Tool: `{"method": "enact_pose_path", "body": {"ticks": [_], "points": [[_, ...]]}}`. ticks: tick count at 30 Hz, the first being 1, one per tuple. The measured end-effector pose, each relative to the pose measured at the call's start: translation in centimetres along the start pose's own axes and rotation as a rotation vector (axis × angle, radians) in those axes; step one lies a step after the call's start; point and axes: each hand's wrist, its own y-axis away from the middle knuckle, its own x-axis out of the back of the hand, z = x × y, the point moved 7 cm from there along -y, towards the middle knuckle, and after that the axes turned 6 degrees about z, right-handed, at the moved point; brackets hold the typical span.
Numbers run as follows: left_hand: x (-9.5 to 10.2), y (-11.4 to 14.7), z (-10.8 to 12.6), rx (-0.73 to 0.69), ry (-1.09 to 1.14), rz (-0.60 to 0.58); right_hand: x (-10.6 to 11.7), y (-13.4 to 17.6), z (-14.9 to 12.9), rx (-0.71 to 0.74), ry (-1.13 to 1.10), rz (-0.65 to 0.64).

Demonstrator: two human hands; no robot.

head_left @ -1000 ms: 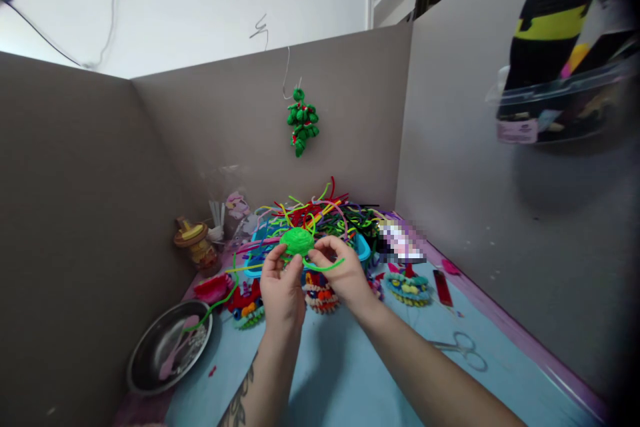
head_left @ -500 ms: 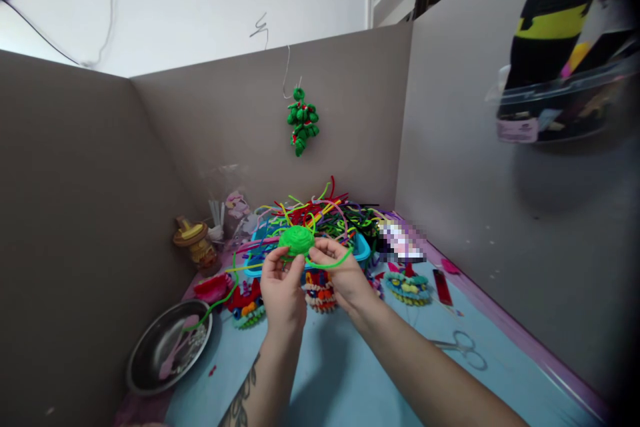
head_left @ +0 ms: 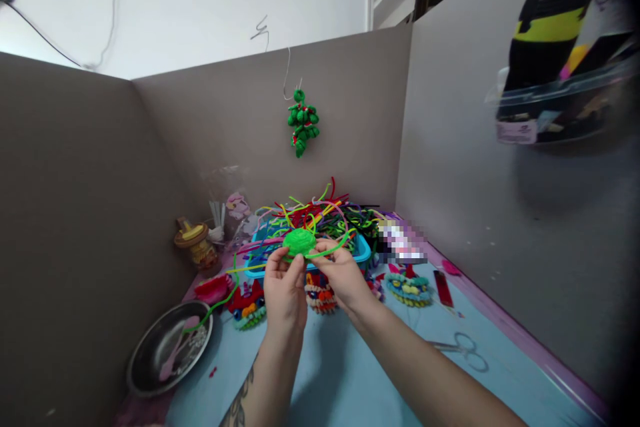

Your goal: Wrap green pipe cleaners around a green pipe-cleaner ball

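A bright green coil of pipe cleaner (head_left: 300, 241), wound into a rounded shape, is held up in front of the blue basket (head_left: 363, 251). My left hand (head_left: 286, 280) pinches its lower left edge between thumb and fingers. At the coil's right edge, my right hand (head_left: 336, 273) is closed on it, and a loose green end curves out over that hand. Heaped in the basket are many-coloured pipe cleaners (head_left: 320, 212). Below my hands sits an orange and red fuzzy piece (head_left: 321, 293), partly covered by them.
At left lies a metal bowl (head_left: 141, 353) with a pink spoon (head_left: 173, 355) and small beads. Scissors (head_left: 465, 348) rest at right, near a teal fuzzy piece (head_left: 409, 285). A green ornament (head_left: 303, 121) hangs on the back partition; a clear tub (head_left: 555, 110) hangs at right.
The coil has shifted very slightly right and tipped a little between my fingers. The loose green end now arcs higher over my right hand. Both hands keep their hold.
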Motion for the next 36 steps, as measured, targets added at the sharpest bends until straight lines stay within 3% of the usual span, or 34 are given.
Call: {"method": "enact_pose_path", "body": {"ticks": [4,6,9,13,18,21,24,29,36], "points": [[-1.0,0.4,-0.6,0.108,-0.006,-0.137,1.3,-0.8,-0.9,0.134,0.155,0.078],[-0.7,0.3,-1.1,0.170,-0.101,-0.141,2.1,-1.3,-2.2,0.236,0.273,0.076],[-0.4,-0.1,-0.9,0.162,-0.290,-0.198,2.4,-1.7,-4.5,0.398,0.502,-0.090],[-1.4,0.0,-0.5,0.167,-0.419,-0.553,1.7,-1.0,-5.9,0.437,0.649,-0.461],[-1.3,0.2,0.1,0.149,-0.539,-0.671,1.2,0.1,-6.4,0.431,0.762,-0.604],[-1.6,1.0,-0.3,0.200,-0.519,-0.750,0.6,0.6,-6.1,0.418,0.710,-0.639],[-1.7,0.9,-0.5,0.191,-0.483,-0.695,0.2,0.4,-6.0,0.412,0.611,-0.570],[-1.4,-0.5,0.4,0.101,-0.377,-0.531,1.5,-1.0,-5.7,0.347,0.455,-0.311],[-1.8,0.1,1.5,0.135,-0.267,-0.554,1.7,-1.0,-5.7,0.274,0.333,-0.359]]}}
